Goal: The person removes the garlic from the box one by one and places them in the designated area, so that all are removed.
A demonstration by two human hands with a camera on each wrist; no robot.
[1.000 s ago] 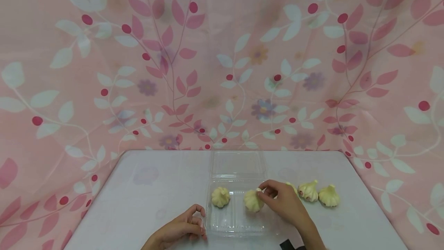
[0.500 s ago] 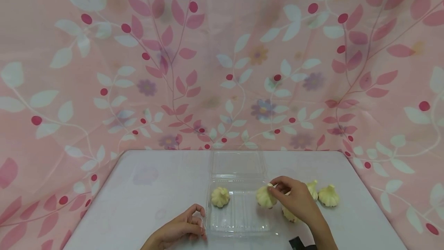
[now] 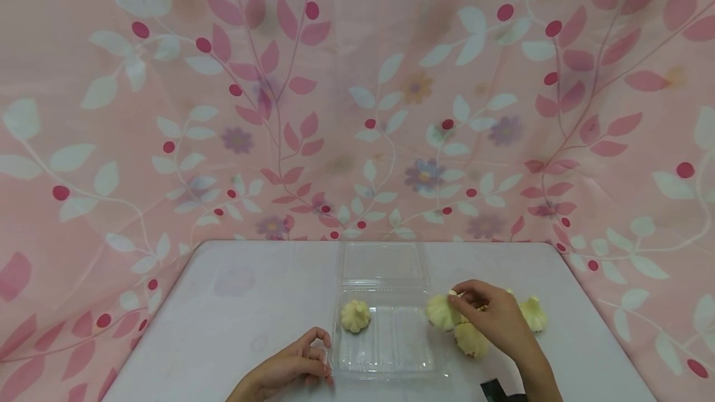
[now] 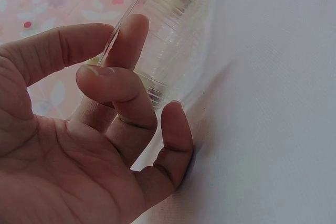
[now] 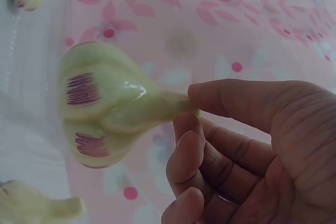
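My right hand [image 3: 497,318] pinches a garlic bulb [image 3: 442,312] by its stem, just past the right edge of a clear plastic clamshell container [image 3: 385,368]. In the right wrist view, purple streaks mark the pale, glossy held bulb [image 5: 105,108], and thumb and fingertips meet on its stem. Inside the container, toward its left, rests another garlic bulb [image 3: 355,316]. My left hand [image 3: 290,365] stays at the container's left edge. Seen from the left wrist, its thumb and finger [image 4: 131,38] pinch the thin plastic rim [image 4: 118,24].
Right of the container, one garlic bulb [image 3: 471,340] lies under the right hand and another [image 3: 534,314] farther right; a further one is mostly hidden behind the hand. The open lid [image 3: 382,262] lies back on the white table [image 3: 234,309]. A pink floral cloth [image 3: 357,110] hangs behind.
My right hand has carried the garlic bulb rightward from over the container's right half to beyond its edge, uncovering a loose bulb there. The left hand has kept its place.
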